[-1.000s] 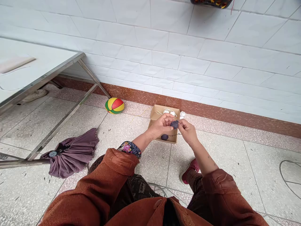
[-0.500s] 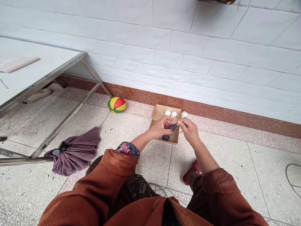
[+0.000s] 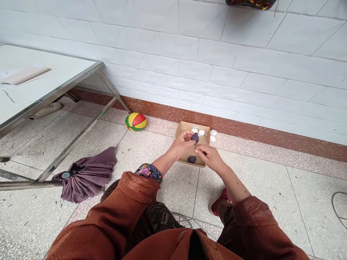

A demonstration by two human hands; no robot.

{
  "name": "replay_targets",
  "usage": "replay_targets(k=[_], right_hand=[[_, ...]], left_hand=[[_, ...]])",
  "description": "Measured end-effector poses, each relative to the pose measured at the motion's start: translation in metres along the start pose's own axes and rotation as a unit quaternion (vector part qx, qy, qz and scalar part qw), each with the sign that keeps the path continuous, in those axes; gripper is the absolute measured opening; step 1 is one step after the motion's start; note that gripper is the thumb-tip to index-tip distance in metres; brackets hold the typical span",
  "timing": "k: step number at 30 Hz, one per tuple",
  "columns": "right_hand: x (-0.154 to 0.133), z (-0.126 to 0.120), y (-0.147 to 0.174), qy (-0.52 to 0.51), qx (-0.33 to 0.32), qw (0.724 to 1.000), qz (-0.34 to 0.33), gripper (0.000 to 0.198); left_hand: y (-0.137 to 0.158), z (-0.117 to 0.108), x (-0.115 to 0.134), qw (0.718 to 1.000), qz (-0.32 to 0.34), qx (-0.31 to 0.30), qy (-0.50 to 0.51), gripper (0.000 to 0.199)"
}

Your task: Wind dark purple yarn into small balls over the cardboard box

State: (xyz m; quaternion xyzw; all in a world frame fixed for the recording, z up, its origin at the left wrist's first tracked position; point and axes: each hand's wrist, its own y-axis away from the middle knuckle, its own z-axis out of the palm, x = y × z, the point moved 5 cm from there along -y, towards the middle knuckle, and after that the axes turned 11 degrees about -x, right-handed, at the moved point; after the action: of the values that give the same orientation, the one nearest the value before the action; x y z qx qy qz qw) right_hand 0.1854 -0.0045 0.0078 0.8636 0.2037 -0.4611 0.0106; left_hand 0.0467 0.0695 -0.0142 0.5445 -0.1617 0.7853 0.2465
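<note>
My left hand (image 3: 181, 145) pinches a small dark ball of yarn (image 3: 195, 137) above a shallow cardboard box (image 3: 185, 126). A dark strand runs down from that ball to my right hand (image 3: 208, 155), whose thumb and forefinger are closed on the yarn. Below my hands, a second dark yarn ball (image 3: 191, 159) lies in the near end of the box. White yarn balls (image 3: 201, 133) with loose ends sit at its far end. More small white balls (image 3: 213, 135) lie on the floor just right of the box.
A multicoloured ball (image 3: 136, 121) rests by the leg of a white-topped metal table (image 3: 73, 68) at left. A folded purple umbrella (image 3: 89, 173) lies on the floor near that frame. A tiled wall (image 3: 206, 54) stands beyond the box; a cable (image 3: 336, 206) curls at right.
My right hand has swung down and left, from the right of the held yarn ball to below it. The ball in my left hand has risen slightly and turned.
</note>
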Motion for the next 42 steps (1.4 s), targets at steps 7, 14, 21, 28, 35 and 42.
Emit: replay_targets(k=[7,14,21,28,35,42], right_hand=[[-0.004,-0.026,0.004,-0.051,0.071,0.996,0.013,0.025],[0.019,-0.040,0.005,-0.045,0.151,0.985,0.075,0.029],[0.030,-0.021,0.003,-0.032,0.102,0.989,0.098,0.030],[0.006,-0.011,0.002,0.004,0.025,1.000,-0.004,0.018],[0.001,-0.030,0.003,-0.027,0.084,0.996,-0.010,0.022],[0.027,-0.030,0.002,-0.054,0.139,0.985,0.088,0.031]], left_hand=[[0.002,0.010,-0.004,0.992,-0.036,-0.073,-0.098,0.034],[0.008,0.026,-0.005,0.980,-0.046,-0.189,-0.038,0.039],[0.006,0.025,0.004,0.986,-0.019,-0.141,0.092,0.049],[0.000,0.004,-0.001,0.999,-0.020,-0.022,-0.029,0.035],[0.007,0.016,-0.005,0.981,-0.088,-0.116,-0.124,0.031],[0.013,0.029,0.002,0.979,-0.032,-0.198,-0.023,0.062]])
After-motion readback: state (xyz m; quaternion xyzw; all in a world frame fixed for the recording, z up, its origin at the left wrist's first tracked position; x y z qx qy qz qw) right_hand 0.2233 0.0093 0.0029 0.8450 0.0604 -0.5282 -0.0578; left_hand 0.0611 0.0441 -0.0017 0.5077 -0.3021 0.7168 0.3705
